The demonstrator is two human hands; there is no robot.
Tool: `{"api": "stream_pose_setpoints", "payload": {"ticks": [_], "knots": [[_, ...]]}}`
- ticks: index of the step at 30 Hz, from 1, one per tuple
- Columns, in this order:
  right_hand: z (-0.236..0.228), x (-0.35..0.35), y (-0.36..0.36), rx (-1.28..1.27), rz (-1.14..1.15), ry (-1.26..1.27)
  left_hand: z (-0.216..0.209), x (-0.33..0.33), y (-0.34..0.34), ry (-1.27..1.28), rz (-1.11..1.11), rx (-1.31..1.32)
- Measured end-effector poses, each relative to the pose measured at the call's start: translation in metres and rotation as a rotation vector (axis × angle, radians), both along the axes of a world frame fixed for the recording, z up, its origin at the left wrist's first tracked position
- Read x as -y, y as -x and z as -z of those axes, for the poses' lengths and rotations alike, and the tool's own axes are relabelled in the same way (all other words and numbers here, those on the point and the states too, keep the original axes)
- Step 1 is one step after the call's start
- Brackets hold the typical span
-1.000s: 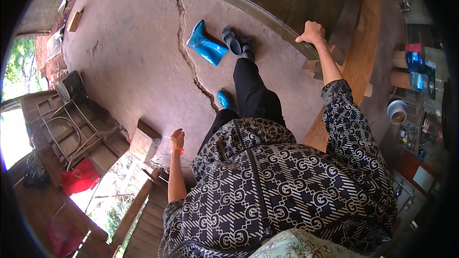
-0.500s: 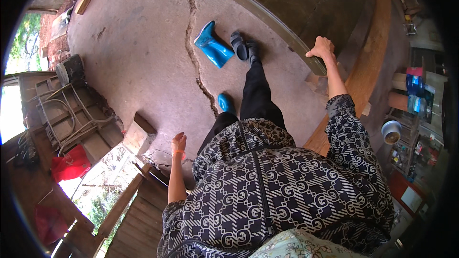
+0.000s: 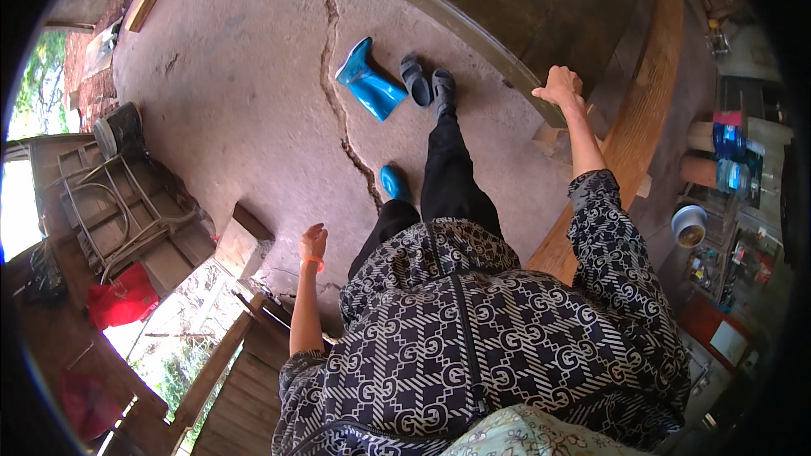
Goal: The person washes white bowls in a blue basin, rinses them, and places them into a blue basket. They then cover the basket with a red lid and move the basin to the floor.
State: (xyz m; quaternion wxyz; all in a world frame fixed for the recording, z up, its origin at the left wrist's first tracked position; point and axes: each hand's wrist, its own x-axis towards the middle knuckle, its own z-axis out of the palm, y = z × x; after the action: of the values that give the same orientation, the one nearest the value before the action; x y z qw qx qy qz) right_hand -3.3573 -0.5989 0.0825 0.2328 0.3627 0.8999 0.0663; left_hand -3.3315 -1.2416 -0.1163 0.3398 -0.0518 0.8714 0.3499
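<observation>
My right hand (image 3: 560, 87) lies at the corner of a dark, flat-topped table (image 3: 515, 0), thumb along the rim and fingers curled over the edge. My left hand (image 3: 312, 243) hangs in the air at my side, fingers slightly apart, holding nothing; an orange band (image 3: 312, 263) circles that wrist. On my left foot is a shiny blue rubber boot (image 3: 394, 182). Another blue rubber boot (image 3: 372, 89) lies on its side on the concrete. My right foot is in a dark sandal (image 3: 443, 89), and an unworn dark sandal (image 3: 415, 80) sits just left of it.
A long crack (image 3: 331, 76) runs through the concrete floor. A wooden plank bench (image 3: 635, 148) stands at my right. Leftward are a wooden block (image 3: 241, 245), a metal-framed rack (image 3: 127, 203) and a red cloth (image 3: 124, 295). A white bucket (image 3: 689, 224) stands far right.
My right foot in its sandal has shifted slightly away from the unworn sandal, so a gap shows between them. The view has moved a little; both hands stay in nearly the same places.
</observation>
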Motion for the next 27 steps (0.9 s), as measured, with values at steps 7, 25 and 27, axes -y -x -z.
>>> {"api": "stream_pose_setpoints", "payload": {"ticks": [7,25,27], "knots": [[0.010,-0.001,-0.002,-0.003,0.020,-0.004,0.009,0.016,-0.011,0.120,0.052,0.064],[0.025,-0.007,-0.055,-0.530,-0.045,0.056,0.013,-0.039,0.022,0.206,0.292,0.086],[0.033,-0.017,-0.068,-0.669,-0.207,0.056,0.004,-0.049,0.036,0.214,0.245,0.098]]}}
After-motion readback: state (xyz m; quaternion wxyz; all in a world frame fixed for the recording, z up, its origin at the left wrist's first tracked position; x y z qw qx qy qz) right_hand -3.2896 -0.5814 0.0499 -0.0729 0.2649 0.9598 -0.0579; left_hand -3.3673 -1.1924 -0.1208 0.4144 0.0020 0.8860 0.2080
